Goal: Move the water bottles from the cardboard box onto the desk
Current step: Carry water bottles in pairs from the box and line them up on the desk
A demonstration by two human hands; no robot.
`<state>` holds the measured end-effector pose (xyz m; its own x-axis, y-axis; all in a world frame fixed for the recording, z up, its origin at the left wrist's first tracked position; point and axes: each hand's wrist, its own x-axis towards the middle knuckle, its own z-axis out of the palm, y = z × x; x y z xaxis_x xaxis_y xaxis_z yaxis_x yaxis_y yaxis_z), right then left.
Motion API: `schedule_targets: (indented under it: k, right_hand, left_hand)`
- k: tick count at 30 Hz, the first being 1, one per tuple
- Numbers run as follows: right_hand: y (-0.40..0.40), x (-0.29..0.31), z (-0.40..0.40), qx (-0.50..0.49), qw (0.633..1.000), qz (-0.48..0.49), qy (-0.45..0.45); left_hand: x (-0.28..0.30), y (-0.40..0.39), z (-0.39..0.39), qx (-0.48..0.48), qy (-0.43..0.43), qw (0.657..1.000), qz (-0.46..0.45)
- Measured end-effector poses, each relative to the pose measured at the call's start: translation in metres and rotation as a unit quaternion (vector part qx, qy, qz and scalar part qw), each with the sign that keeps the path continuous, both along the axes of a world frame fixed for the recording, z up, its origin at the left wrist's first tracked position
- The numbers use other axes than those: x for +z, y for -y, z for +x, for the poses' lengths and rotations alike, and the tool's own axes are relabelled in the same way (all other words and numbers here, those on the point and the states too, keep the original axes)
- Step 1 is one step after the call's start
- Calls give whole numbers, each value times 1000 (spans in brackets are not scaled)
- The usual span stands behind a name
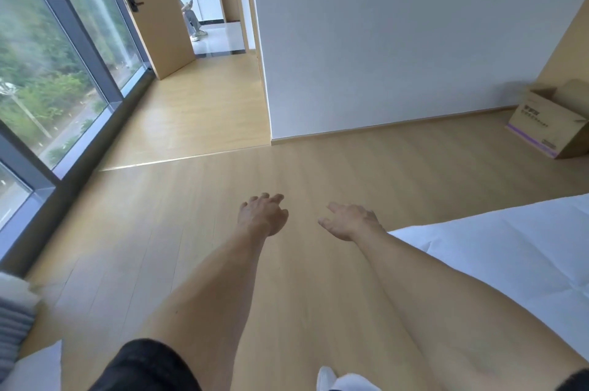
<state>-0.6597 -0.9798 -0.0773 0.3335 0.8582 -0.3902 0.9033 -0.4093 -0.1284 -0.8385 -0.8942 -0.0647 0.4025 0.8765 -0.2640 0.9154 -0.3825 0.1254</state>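
Observation:
A cardboard box point(549, 126) with open flaps stands on the wooden floor at the far right, against the wall. Its inside is hidden from here and no water bottles show. No desk is in view. My left hand point(263, 215) and my right hand point(350, 220) stretch out over the floor in the middle of the view, both holding nothing, fingers loosely spread. The box lies far to the right of both hands.
A bed with white sheets point(510, 247) fills the lower right. Floor-to-ceiling windows point(47, 71) run along the left. A white wall corner point(271, 135) juts out ahead, with an open door point(149, 8) and a seated person point(189, 17) beyond.

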Motion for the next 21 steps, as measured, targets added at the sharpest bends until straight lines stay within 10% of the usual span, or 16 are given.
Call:
schedule_targets:
  k: [21]
  right_hand:
    - [-275, -3, 203, -110, 994, -7, 13]
  left_hand:
    - [-15, -307, 247, -125, 20, 992, -7]
